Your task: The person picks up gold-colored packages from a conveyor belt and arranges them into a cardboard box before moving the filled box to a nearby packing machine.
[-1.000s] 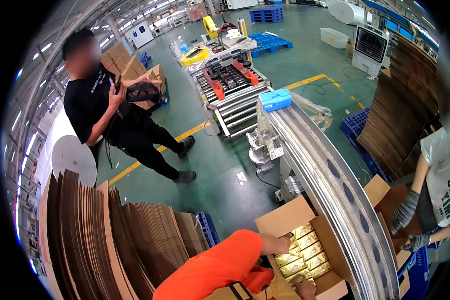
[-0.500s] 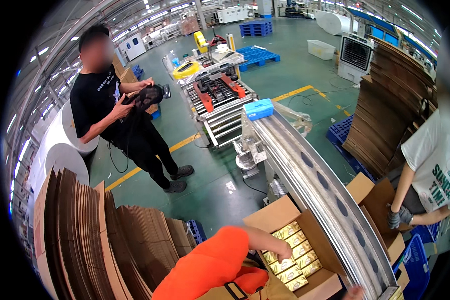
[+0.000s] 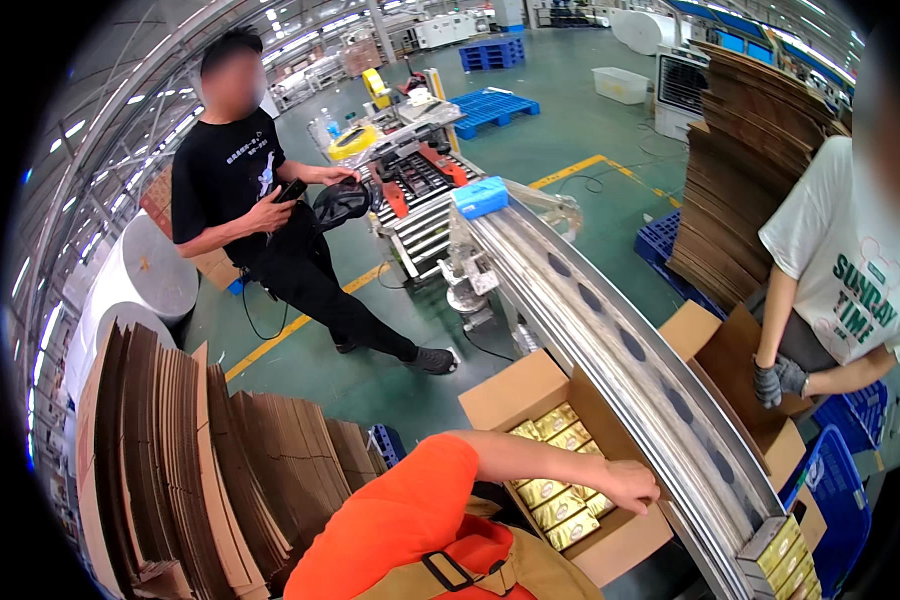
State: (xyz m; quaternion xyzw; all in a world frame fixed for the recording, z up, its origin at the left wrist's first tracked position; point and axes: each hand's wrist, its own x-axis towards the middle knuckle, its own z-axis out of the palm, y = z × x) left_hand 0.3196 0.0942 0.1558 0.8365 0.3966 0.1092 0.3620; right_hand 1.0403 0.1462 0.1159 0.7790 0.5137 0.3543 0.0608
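Our left hand [image 3: 628, 486] now lies over the gold packs [image 3: 560, 478] in the open carton [image 3: 515, 390], lower centre; our right hand leaves the frame.

A factory packing hall — conveyor [image 3: 610, 330], stacked flat cartons [image 3: 220, 450], blue pallets [image 3: 490, 105].

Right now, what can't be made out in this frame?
- Right hand: outside the head view, past the lower edge.
- Left hand: whether it grips the gold packs; its fingers hide that.
- Cardboard box: packs beneath the forearm are hidden.
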